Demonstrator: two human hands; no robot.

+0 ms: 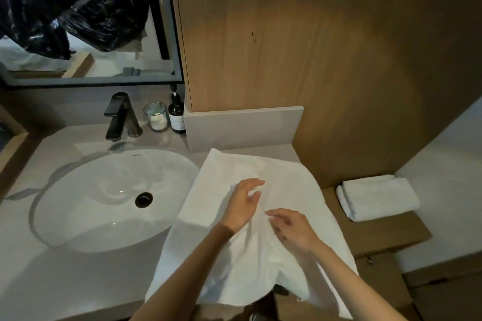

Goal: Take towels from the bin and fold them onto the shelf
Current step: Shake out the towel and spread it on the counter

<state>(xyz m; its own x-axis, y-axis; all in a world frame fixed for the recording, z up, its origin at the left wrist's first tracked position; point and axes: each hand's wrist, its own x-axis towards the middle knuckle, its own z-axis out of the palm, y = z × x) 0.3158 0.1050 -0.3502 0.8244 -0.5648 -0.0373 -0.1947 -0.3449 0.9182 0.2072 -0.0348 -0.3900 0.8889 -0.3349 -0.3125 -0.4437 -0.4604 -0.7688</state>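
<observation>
A white towel (234, 172) lies spread over the right end of the counter (78, 281), its near edge hanging over the front. My left hand (243, 203) is over its middle with fingers relaxed and slightly spread. My right hand (292, 229) is just beside it on the towel, fingers loosely bent; whether they pinch cloth I cannot tell. A folded white towel (378, 197) rests on the low wooden shelf (391, 232) at the right. The bin is not in view.
An oval white sink (78, 203) with a dark faucet (121, 117) fills the counter's left. A glass jar (155, 116) and a dark pump bottle (176, 114) stand behind it. A mirror (86, 21) hangs above; a wood panel wall (313, 47) rises behind the towel.
</observation>
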